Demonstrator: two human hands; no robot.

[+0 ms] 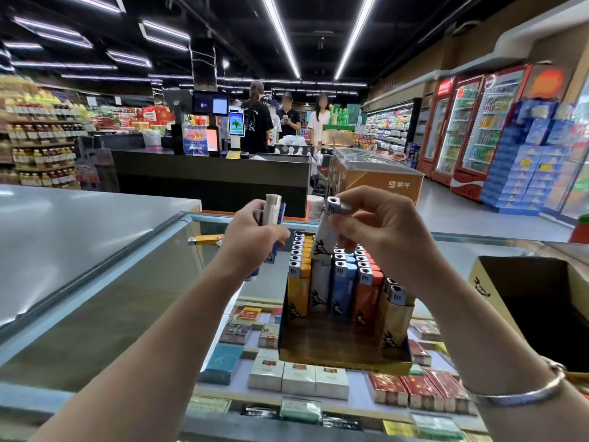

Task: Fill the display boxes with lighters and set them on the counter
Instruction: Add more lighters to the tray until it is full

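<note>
Your right hand (379, 224) pinches a white lighter (325, 234) by its metal cap, tilted, its base just above the white row in the display box (344, 355). Your left hand (251, 237) is clamped round a small bundle of spare lighters (272, 213), held at 10 o'clock from the box, clear of it. The box sits on the glass desk (143, 291), dead centre; rows of yellow, white, blue and orange lighters stand upright in it, with a tan row at its 3 o'clock edge. The white row looks part full.

Risks, as judged:
- The lighter goes in at a tilt. If the base catches a neighbour's cap, it could jam or knock the row askew. Straighten it first.
- The pinch is on the smooth cap only; it may slip and drop onto the glass.
- The left bundle is loosely stacked; one could slide out while you attend to the right.
- The box front is low; pushing hard could shift the box on the glass.

Surface: glass-topped display case, cigarette packs (298, 378) beneath. An open carton (478, 282) stands at 3 o'clock. A grey top lies at 9 o'clock.

Room: a supermarket, a checkout with three people at 12 o'clock, drink coolers (471, 129) at 2 o'clock, strip lights overhead.
</note>
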